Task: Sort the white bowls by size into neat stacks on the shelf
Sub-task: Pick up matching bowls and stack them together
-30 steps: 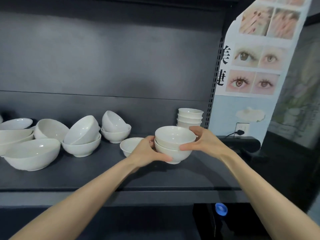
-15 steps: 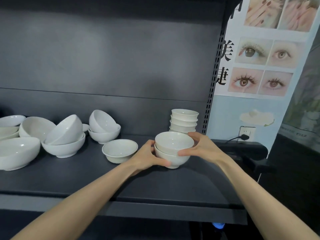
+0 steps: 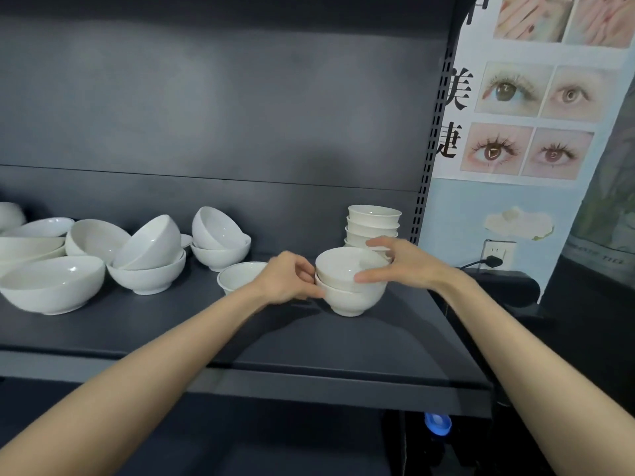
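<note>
Bowls x2 nested on shelf | L hand & R hand grip pair | 1 single bowl beside

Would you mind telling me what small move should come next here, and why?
Probably let go of the two-bowl stack: it seems to rest upright on the shelf, the left hand and right hand hold its sides, and the single bowl beside the left hand is unstacked.
</note>
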`<move>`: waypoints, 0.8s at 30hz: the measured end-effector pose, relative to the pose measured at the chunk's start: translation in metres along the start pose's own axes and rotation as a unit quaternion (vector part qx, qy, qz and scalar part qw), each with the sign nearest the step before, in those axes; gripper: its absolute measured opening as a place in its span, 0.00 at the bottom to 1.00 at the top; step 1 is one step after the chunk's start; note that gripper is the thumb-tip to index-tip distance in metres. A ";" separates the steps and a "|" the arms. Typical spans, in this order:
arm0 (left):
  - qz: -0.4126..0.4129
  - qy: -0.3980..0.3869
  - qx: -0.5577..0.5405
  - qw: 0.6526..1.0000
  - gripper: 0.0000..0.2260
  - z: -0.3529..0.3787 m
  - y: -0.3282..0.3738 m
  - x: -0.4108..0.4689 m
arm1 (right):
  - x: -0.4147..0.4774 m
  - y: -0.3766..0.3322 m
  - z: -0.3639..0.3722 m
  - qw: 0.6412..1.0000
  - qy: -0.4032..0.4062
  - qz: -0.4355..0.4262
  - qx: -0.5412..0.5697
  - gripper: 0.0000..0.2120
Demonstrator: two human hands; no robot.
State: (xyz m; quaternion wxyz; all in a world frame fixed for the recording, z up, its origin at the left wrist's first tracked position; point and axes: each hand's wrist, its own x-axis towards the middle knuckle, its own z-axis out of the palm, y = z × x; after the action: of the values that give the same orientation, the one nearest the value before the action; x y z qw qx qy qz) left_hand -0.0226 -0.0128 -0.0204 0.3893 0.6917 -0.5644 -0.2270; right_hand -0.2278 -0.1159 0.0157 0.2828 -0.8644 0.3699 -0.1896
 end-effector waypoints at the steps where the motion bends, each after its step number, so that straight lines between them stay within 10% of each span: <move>1: 0.007 0.010 0.010 1.000 0.13 -0.009 0.003 -0.003 | 0.002 -0.008 0.000 1.000 0.011 -0.013 -0.010 0.39; 15: 0.035 0.194 0.219 0.956 0.13 -0.203 -0.075 -0.065 | 0.078 -0.152 0.101 0.985 0.041 -0.161 -0.052 0.21; 20: 0.012 0.125 0.226 0.966 0.21 -0.258 -0.121 -0.066 | 0.102 -0.183 0.163 0.993 0.001 -0.119 0.007 0.30; 24: -0.018 0.032 0.214 0.976 0.46 -0.281 -0.144 -0.053 | 0.109 -0.194 0.201 0.997 -0.011 -0.070 0.030 0.38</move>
State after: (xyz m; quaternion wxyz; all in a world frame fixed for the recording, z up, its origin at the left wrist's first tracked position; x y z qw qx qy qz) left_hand 0.2622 0.1261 0.0253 0.2462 0.7755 -0.5749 -0.0859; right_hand 0.0553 -0.0172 -0.0036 0.2985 -0.8816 0.2995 -0.2098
